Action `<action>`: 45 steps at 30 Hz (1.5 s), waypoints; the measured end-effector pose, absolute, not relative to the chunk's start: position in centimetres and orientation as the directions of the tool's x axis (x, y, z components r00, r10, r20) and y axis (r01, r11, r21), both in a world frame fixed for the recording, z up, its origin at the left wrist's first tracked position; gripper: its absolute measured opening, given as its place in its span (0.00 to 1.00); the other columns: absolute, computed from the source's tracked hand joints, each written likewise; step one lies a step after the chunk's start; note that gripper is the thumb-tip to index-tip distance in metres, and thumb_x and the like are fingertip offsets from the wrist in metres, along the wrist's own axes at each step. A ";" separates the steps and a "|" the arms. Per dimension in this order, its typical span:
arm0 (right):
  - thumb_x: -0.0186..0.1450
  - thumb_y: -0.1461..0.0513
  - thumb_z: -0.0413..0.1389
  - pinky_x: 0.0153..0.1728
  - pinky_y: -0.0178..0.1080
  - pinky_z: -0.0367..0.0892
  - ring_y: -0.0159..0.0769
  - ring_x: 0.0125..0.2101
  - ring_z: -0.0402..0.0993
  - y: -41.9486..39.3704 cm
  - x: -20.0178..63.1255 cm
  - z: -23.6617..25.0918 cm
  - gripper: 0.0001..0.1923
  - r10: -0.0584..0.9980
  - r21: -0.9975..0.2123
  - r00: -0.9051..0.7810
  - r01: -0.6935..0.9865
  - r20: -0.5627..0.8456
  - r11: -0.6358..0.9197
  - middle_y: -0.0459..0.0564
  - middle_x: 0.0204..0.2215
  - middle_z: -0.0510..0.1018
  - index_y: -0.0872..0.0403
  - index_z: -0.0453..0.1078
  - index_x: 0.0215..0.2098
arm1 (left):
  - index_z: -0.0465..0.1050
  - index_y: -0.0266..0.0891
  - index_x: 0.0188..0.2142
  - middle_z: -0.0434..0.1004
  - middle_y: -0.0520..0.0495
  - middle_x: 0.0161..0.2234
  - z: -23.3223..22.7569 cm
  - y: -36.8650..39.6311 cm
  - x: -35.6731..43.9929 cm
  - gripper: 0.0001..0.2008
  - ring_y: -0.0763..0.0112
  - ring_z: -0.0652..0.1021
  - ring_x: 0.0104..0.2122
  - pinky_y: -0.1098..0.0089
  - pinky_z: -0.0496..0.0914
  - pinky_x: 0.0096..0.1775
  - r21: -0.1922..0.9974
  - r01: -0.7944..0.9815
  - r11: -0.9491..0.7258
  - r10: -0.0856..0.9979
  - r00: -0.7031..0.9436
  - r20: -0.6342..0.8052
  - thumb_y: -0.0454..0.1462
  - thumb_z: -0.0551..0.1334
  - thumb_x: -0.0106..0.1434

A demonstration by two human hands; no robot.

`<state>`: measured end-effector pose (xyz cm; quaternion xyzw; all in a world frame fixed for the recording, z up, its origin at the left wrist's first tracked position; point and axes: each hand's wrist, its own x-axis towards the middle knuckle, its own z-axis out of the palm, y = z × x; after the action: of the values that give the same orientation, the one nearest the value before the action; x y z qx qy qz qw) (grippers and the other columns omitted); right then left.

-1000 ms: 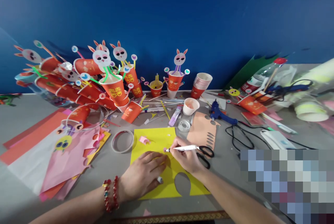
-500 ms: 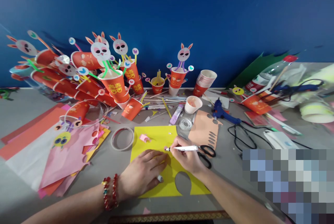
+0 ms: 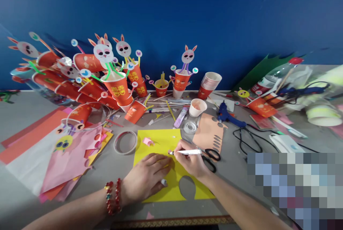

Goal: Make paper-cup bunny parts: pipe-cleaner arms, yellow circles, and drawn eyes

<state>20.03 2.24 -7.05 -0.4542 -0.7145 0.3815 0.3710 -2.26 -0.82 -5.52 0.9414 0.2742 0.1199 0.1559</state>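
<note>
A sheet of yellow paper (image 3: 158, 144) with an oval hole near its lower edge lies in front of me. My right hand (image 3: 187, 158) is closed in a writing grip around a white marker (image 3: 190, 152); its dark tip points left at a tiny pinkish paper piece (image 3: 169, 152). My left hand (image 3: 150, 174) rests on the sheet, fingertips beside that piece. A small whitish marker cap (image 3: 164, 182) pokes out between its thumb and curled fingers. On the sheet's upper part sits a curled pink scrap (image 3: 148, 141). Black-handled scissors (image 3: 213, 155) lie by my right wrist, blades partly hidden.
Red paper cups (image 3: 116, 89) with rabbit figures crowd the back left. Coloured paper sheets (image 3: 72, 162) and a tape roll (image 3: 125, 142) lie left. A glue stick (image 3: 181, 117), peach paper (image 3: 206, 133), a blue glue gun (image 3: 230, 115) and its cable are on the right.
The marker tip has shifted very slightly at the small pinkish piece. Both hands otherwise keep their places, and the view has moved a trifle.
</note>
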 end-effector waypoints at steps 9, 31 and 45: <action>0.66 0.66 0.52 0.24 0.34 0.56 0.31 0.21 0.64 2.2 20.0 -6.9 0.10 0.932 -0.877 -0.310 0.375 0.187 0.301 0.41 0.21 0.70 0.51 0.62 0.26 | 0.67 0.39 0.56 0.70 0.42 0.60 -5.6 -0.8 -2.3 0.18 0.57 0.70 0.58 0.57 0.66 0.58 0.379 0.477 -0.793 0.561 0.815 0.148 0.38 0.58 0.67; 0.65 0.65 0.53 0.24 0.34 0.58 0.32 0.22 0.65 2.2 20.1 -7.1 0.10 0.939 -0.877 -0.290 0.384 0.183 0.290 0.42 0.21 0.70 0.51 0.61 0.26 | 0.67 0.40 0.57 0.70 0.41 0.60 -5.6 -0.9 -2.3 0.19 0.57 0.69 0.58 0.56 0.66 0.59 0.385 0.481 -0.788 0.565 0.813 0.142 0.39 0.57 0.68; 0.65 0.66 0.53 0.25 0.34 0.58 0.31 0.22 0.65 2.1 20.1 -7.0 0.10 0.940 -0.877 -0.292 0.386 0.178 0.286 0.42 0.22 0.71 0.51 0.61 0.26 | 0.67 0.38 0.57 0.69 0.41 0.61 -5.5 -0.8 -2.3 0.19 0.56 0.70 0.58 0.57 0.65 0.58 0.365 0.482 -0.797 0.556 0.821 0.130 0.40 0.59 0.68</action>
<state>20.05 2.13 -6.96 -0.4659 -0.7113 0.3743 0.3700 -2.28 -0.83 -5.53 0.9408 0.2757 0.1158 0.1599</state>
